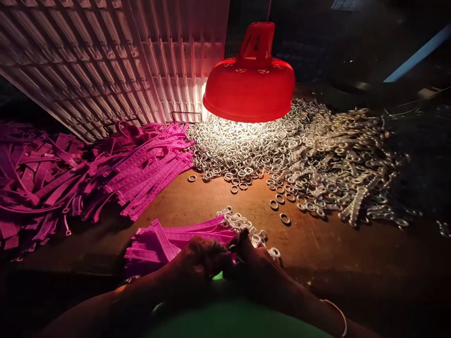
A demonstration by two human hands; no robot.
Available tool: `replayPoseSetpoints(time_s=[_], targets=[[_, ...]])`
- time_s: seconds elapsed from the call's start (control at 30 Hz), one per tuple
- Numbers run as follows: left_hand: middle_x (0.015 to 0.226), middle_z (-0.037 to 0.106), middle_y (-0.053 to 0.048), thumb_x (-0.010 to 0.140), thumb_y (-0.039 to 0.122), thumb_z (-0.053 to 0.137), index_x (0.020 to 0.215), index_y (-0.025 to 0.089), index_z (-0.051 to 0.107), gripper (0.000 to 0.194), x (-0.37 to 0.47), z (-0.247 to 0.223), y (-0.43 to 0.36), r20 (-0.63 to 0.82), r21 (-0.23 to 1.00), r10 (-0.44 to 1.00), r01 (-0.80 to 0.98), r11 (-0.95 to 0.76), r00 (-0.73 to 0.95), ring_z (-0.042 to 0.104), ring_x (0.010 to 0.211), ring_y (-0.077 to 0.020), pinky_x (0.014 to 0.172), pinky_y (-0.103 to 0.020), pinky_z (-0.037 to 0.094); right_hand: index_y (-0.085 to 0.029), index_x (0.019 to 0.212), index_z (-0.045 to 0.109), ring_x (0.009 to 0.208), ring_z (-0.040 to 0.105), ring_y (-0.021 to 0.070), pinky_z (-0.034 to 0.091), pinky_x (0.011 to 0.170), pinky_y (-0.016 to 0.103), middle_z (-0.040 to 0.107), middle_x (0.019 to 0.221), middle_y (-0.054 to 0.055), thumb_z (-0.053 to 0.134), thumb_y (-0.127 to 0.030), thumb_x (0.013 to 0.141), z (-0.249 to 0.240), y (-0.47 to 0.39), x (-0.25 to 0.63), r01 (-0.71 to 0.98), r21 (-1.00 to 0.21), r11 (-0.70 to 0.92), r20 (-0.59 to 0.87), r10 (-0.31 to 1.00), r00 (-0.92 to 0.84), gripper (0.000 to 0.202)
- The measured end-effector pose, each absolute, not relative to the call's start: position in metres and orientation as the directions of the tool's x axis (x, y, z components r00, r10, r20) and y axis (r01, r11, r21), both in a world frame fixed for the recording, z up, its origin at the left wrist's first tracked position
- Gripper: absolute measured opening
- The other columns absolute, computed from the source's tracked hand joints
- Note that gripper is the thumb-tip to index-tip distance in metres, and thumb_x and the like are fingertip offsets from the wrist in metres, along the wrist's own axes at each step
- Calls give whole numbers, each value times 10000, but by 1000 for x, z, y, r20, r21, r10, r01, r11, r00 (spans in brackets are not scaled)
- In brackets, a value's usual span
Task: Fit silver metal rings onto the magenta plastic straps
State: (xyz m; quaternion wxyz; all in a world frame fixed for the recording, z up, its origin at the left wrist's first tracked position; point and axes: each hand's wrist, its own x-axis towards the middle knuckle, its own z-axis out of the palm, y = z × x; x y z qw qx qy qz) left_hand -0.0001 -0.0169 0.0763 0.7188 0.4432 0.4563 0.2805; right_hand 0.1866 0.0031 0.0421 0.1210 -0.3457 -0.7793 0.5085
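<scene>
head view: from the person's own head, facing forward and down.
tabletop (172, 202): seen at a slant from its near side, across the middle of the view.
left hand (202, 256) and right hand (252, 256): close to the lens, at 6 o'clock, seen from above.
red lamp (249, 89): farther off, at 12 o'clock, its outer surface showing.
ribbed panel (112, 61): beyond the hands, between 10 and 11 o'clock, its upper part cut by the frame edge.

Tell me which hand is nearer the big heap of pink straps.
Left. In view, the left hand is below and right of the pink heap; the right hand is farther right.
</scene>
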Motion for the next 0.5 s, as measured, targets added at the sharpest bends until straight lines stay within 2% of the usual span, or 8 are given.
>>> replayPoseSetpoints(time_s=[0.07,0.17,0.23,0.33,0.4,0.5], targets=[[554,427,27,775,510,612,609,115,551,432,1,72,-20,-428,879,811,-27,477,398,342,521,-70,491,-227,255,-173,964,460,535,388,98,288,473,218,520,671,-5,351,-343,951,41,3,186,391,-892,226,-173,629,-758,202],[541,425,33,736,480,657,574,126,520,413,3,62,-22,-475,828,776,-86,553,416,348,511,-71,487,-227,258,-174,886,401,554,345,91,266,490,222,467,684,-15,420,-176,851,42,7,185,399,-864,307,-173,564,-807,40],[530,408,40,727,470,667,562,134,491,413,6,58,-23,-503,782,741,-131,610,445,335,492,-64,471,-222,239,-177,861,383,566,327,90,257,490,218,446,692,-18,450,-112,776,46,10,184,427,-812,397,-182,524,-832,126],[521,358,50,744,503,633,541,150,441,451,7,58,-20,-498,753,724,-176,634,477,308,488,-60,461,-213,231,-169,863,415,556,324,81,256,478,208,467,721,-8,500,-118,756,57,16,181,463,-734,497,-221,470,-855,146],[518,336,50,745,538,613,527,161,425,474,6,58,-15,-458,800,765,-164,577,452,306,501,-69,467,-209,267,-163,881,449,538,329,71,246,460,201,492,733,-7,541,-162,772,65,21,178,477,-717,508,-252,449,-857,143],[542,429,22,760,526,602,562,163,519,422,-1,53,-3,-377,897,849,-83,435,369,377,539,-100,505,-219,358,-158,1012,472,541,390,70,260,451,186,554,774,-1,568,-220,810,71,30,179,487,-741,462,-213,525,-824,232]])
